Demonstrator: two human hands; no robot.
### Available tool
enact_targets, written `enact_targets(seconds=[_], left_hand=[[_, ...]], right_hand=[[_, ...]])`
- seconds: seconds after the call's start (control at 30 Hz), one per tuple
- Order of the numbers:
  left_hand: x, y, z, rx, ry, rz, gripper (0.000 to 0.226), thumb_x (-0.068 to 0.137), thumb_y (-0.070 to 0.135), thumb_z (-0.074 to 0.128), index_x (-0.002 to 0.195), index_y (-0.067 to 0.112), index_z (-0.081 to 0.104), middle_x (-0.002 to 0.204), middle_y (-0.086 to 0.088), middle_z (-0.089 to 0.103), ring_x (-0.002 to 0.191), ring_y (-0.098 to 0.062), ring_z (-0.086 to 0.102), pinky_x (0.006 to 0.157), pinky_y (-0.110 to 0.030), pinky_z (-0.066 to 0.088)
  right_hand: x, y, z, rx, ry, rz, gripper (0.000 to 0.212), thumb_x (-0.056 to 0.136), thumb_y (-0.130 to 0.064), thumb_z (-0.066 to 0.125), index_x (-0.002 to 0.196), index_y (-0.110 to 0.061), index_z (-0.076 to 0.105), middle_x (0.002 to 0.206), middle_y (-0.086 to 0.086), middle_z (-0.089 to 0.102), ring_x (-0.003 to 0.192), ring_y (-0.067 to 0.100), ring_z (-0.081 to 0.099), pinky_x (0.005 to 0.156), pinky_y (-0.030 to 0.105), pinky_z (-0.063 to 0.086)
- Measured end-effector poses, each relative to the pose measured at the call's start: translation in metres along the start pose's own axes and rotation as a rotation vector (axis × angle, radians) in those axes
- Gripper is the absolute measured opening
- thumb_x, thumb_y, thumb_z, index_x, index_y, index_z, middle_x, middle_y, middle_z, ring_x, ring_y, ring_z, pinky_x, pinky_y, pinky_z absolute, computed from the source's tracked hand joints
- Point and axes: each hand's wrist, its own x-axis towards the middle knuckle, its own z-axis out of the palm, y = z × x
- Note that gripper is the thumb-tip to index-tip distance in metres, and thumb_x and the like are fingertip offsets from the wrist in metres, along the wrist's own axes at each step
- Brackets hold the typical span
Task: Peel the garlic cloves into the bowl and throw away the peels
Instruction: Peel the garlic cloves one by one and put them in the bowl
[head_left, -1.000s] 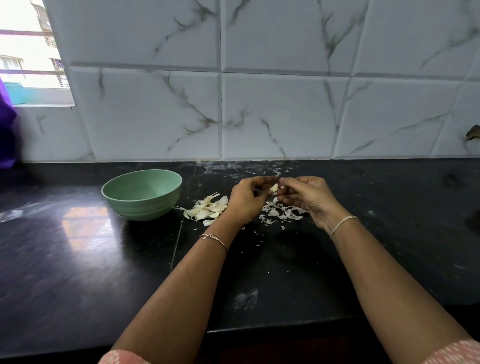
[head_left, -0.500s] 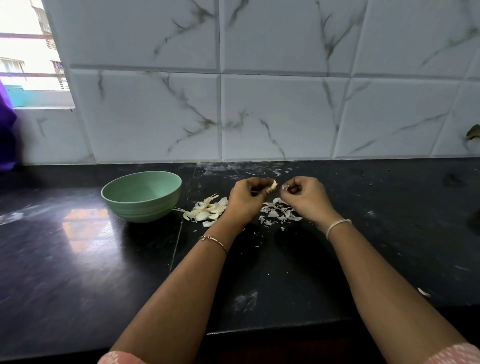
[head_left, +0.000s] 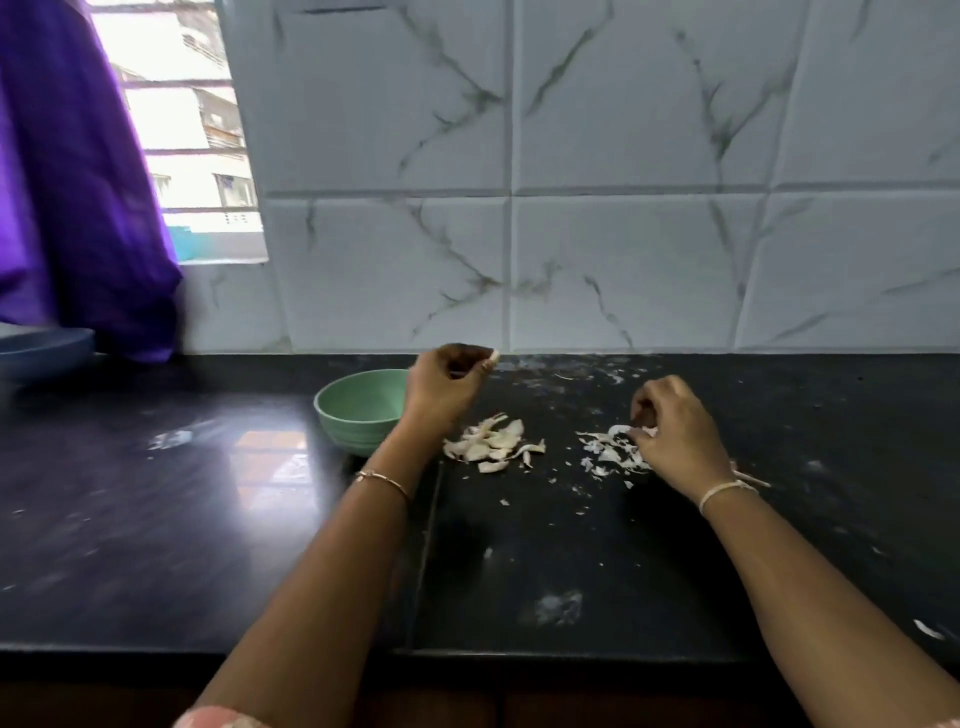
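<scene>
My left hand (head_left: 441, 384) is raised just right of the green bowl (head_left: 353, 410) and pinches a pale garlic clove (head_left: 493, 356) at its fingertips. A pile of unpeeled garlic cloves (head_left: 493, 441) lies on the black counter between my hands. My right hand (head_left: 675, 431) is low over the scattered white peels (head_left: 608, 452), fingers curled down onto them and touching a curled peel. The bowl's inside is partly hidden by my left hand.
A purple curtain (head_left: 78, 182) hangs at the left by the window, with a blue plate (head_left: 41, 353) below it. The counter's front edge (head_left: 467, 654) runs near my forearms. White marble tiles back the counter. Small peel bits dot the surface.
My hands have parted: the left one carried the clove up and left toward the bowl, the right one dropped to the peel pile. The camera view shifted left.
</scene>
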Motion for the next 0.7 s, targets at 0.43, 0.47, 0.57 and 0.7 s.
enact_targets(seconds=[0.43,0.47,0.57,0.7], left_hand=[[0.010,-0.018,-0.097,1.024,-0.061,-0.048,0.023,0.096,0.037,0.055,0.113,0.029,0.069,0.124,-0.004,0.060,0.117,-0.026,0.055,0.090,-0.035,0.044],[0.011,-0.015,-0.093,1.011,-0.072,-0.020,0.025,0.097,0.038,0.054,0.114,0.027,0.069,0.123,-0.004,0.059,0.117,-0.027,0.054,0.090,-0.035,0.044],[0.010,0.000,-0.079,0.911,-0.098,0.073,0.019,0.090,0.039,0.064,0.104,0.027,0.071,0.113,0.001,0.062,0.108,-0.022,0.057,0.084,-0.033,0.044],[0.003,0.016,-0.055,0.780,-0.307,0.119,0.015,0.082,0.017,0.075,0.096,0.022,0.074,0.098,0.003,0.073,0.085,-0.011,0.065,0.077,-0.026,0.050]], right_hand=[[-0.004,-0.019,0.012,-0.334,-0.066,-0.214,0.016,0.090,-0.029,0.066,0.096,-0.018,0.075,0.110,-0.001,0.061,0.099,0.020,0.057,0.079,0.032,0.046],[-0.003,-0.021,0.011,-0.332,-0.078,-0.210,0.012,0.088,-0.030,0.069,0.090,-0.018,0.074,0.110,-0.003,0.060,0.099,0.019,0.057,0.077,0.030,0.045],[-0.001,-0.035,0.014,-0.273,-0.140,-0.246,0.015,0.082,-0.029,0.076,0.085,-0.021,0.064,0.108,-0.006,0.056,0.097,0.017,0.058,0.072,0.027,0.045],[0.000,-0.074,0.030,-0.126,-0.283,-0.402,0.028,0.092,-0.030,0.064,0.119,-0.026,0.063,0.112,-0.008,0.062,0.103,0.014,0.059,0.084,0.031,0.051]])
